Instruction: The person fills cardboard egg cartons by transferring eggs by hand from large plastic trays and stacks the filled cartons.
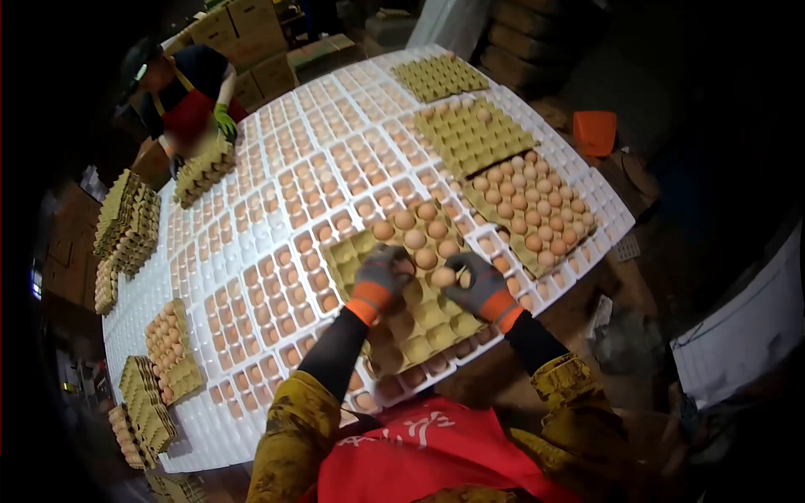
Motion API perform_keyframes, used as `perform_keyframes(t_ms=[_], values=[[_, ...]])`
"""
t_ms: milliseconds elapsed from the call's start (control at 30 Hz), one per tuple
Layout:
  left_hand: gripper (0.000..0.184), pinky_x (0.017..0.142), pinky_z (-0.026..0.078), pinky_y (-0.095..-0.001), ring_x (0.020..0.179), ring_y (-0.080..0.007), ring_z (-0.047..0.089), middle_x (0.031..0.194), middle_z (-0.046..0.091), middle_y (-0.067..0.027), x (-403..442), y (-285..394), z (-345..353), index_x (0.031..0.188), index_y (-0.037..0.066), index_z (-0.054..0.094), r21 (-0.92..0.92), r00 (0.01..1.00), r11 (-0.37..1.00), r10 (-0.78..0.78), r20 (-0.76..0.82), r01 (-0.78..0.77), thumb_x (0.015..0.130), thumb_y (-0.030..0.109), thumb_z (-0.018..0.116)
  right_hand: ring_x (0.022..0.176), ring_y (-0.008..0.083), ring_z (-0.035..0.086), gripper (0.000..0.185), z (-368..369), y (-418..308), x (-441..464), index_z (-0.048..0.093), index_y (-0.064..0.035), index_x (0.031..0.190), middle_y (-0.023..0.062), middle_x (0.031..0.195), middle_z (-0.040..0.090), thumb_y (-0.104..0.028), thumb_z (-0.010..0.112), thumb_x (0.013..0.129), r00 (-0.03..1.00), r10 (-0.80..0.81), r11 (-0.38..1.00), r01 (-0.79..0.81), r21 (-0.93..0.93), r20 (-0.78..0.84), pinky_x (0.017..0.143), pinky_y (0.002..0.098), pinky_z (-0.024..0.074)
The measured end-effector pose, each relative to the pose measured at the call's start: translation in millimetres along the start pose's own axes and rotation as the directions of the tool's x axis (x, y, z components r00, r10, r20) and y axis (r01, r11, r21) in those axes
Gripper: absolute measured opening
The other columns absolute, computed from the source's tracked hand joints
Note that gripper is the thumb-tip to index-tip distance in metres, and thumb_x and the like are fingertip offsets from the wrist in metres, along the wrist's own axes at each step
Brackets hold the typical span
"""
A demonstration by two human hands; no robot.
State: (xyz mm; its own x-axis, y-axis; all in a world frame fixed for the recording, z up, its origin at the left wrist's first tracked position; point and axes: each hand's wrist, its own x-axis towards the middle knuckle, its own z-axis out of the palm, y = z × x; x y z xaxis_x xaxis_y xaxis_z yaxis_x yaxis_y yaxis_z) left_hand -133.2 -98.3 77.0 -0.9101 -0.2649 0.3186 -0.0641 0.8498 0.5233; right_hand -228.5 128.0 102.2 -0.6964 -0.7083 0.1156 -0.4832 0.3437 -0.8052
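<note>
Both of my hands, in grey gloves with orange cuffs, are over a partly filled cardboard egg tray [419, 335] near the table's front edge. My left hand [384, 275] has its fingers curled round an egg, of which a small part shows. My right hand [476, 287] has thumb and fingers around a brown egg [444, 277]. Several eggs [414, 240] sit in the tray's far cups, while many near cups hold none. Under this tray lie white plastic trays [293, 312] with eggs in their pockets.
A full egg tray [537, 205] and mostly bare cardboard trays [474, 138] lie at the right. Stacked trays [126, 222] and another egg tray [172, 348] stand at the left. Across the table a person [189, 92] in green gloves holds cardboard trays [204, 174]. An orange scoop-like object [594, 134] lies beyond the right edge.
</note>
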Motion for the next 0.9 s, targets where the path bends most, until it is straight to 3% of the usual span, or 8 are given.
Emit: perform_keyframes(t_ms=[67, 133, 267, 400, 467, 667, 767, 900], values=[[0.040, 0.075, 0.055, -0.0325, 0.086, -0.0169, 0.066, 0.100, 0.071, -0.0037, -1, 5, -33, 0.124, 0.007, 0.065, -0.601, 0.831, 0.576, -0.429, 0.355, 0.554, 0.087, 0.019, 0.073, 0.089, 0.0210, 0.065, 0.038, -8, 33, 0, 0.060, -0.0041, 0.119, 0.0077, 0.112, 0.063, -0.015, 0.069, 0.085, 0.986, 0.166, 0.745, -0.133, 0.654, 0.012, 0.075, 0.0342, 0.0540], [0.041, 0.073, 0.056, -0.0300, 0.097, -0.0187, 0.066, 0.107, 0.069, -0.0069, -12, -15, -45, 0.135, 0.007, 0.056, -0.863, 0.849, 0.190, -0.365, 0.381, 0.469, 0.097, 0.019, 0.059, 0.081, 0.0174, 0.064, 0.036, -27, 44, -1, 0.060, -0.0027, 0.121, 0.0078, 0.115, 0.061, -0.006, 0.067, 0.085, 0.972, 0.219, 0.388, -0.167, 0.907, 0.085, 0.070, 0.0315, 0.0539], [0.044, 0.075, 0.056, -0.0304, 0.105, -0.0195, 0.063, 0.117, 0.066, -0.0102, -3, -6, -61, 0.144, 0.008, 0.046, -0.914, 0.868, -0.020, -0.305, 0.392, 0.406, 0.102, 0.021, 0.048, 0.082, 0.0196, 0.064, 0.035, -44, 29, 27, 0.063, -0.0083, 0.123, 0.0093, 0.124, 0.057, -0.009, 0.064, 0.088, 0.998, 0.009, 0.861, -0.042, 0.506, 0.067, 0.073, 0.0333, 0.0544], [0.056, 0.085, 0.055, -0.0408, 0.098, -0.0299, 0.063, 0.121, 0.058, -0.0160, 22, -5, -5, 0.120, 0.013, 0.068, -0.076, 0.997, 0.996, -0.042, 0.060, 0.047, 0.077, 0.046, 0.080, 0.116, 0.0330, 0.060, 0.064, -30, 4, 62, 0.053, -0.0293, 0.141, 0.0155, 0.142, 0.047, -0.040, 0.070, 0.080, 0.974, -0.028, 0.750, 0.169, -0.639, 0.225, 0.091, 0.0427, 0.0504], [0.051, 0.082, 0.054, -0.0470, 0.097, -0.0386, 0.061, 0.121, 0.055, -0.0184, 33, 47, -7, 0.114, 0.014, 0.068, 0.304, 0.974, 0.953, -0.073, 0.215, 0.005, 0.073, 0.041, 0.079, 0.117, 0.0345, 0.059, 0.066, -1, 33, 73, 0.053, -0.0253, 0.140, 0.0177, 0.148, 0.042, -0.041, 0.070, 0.079, 0.962, -0.005, 0.524, 0.236, -0.818, 0.275, 0.093, 0.0447, 0.0486], [0.040, 0.075, 0.054, -0.0459, 0.095, -0.0360, 0.063, 0.119, 0.057, -0.0175, 43, 48, 1, 0.106, 0.013, 0.070, 0.334, 0.958, 0.941, -0.142, 0.248, 0.053, 0.076, 0.039, 0.074, 0.106, 0.0320, 0.062, 0.044, -16, 32, 46, 0.066, -0.0114, 0.118, 0.0120, 0.121, 0.060, -0.029, 0.077, 0.079, 0.988, -0.114, 0.992, 0.109, -0.060, -0.100, 0.095, 0.0398, 0.0510], [0.051, 0.086, 0.052, -0.0424, 0.099, -0.0351, 0.062, 0.111, 0.059, -0.0158, 3, 32, -45, 0.108, 0.011, 0.070, -0.215, 0.986, 0.964, -0.138, 0.091, 0.155, 0.073, 0.046, 0.081, 0.082, 0.0244, 0.068, 0.047, -27, 2, 8, 0.056, -0.0034, 0.131, 0.0092, 0.115, 0.060, -0.028, 0.067, 0.091, 0.927, 0.373, 0.607, -0.266, 0.749, 0.028, 0.063, 0.0376, 0.0573], [0.046, 0.075, 0.056, -0.0352, 0.093, -0.0197, 0.064, 0.110, 0.062, -0.0073, -108, -30, -102, 0.113, 0.004, 0.068, -0.486, 0.971, 0.851, -0.236, -0.021, 0.197, 0.076, 0.024, 0.086, 0.076, 0.0210, 0.066, 0.049, 3, -52, -51, 0.046, -0.0058, 0.141, 0.0133, 0.110, 0.062, -0.030, 0.055, 0.099, 0.952, 0.307, 0.638, -0.202, 0.743, -0.004, 0.060, 0.0365, 0.0565]])
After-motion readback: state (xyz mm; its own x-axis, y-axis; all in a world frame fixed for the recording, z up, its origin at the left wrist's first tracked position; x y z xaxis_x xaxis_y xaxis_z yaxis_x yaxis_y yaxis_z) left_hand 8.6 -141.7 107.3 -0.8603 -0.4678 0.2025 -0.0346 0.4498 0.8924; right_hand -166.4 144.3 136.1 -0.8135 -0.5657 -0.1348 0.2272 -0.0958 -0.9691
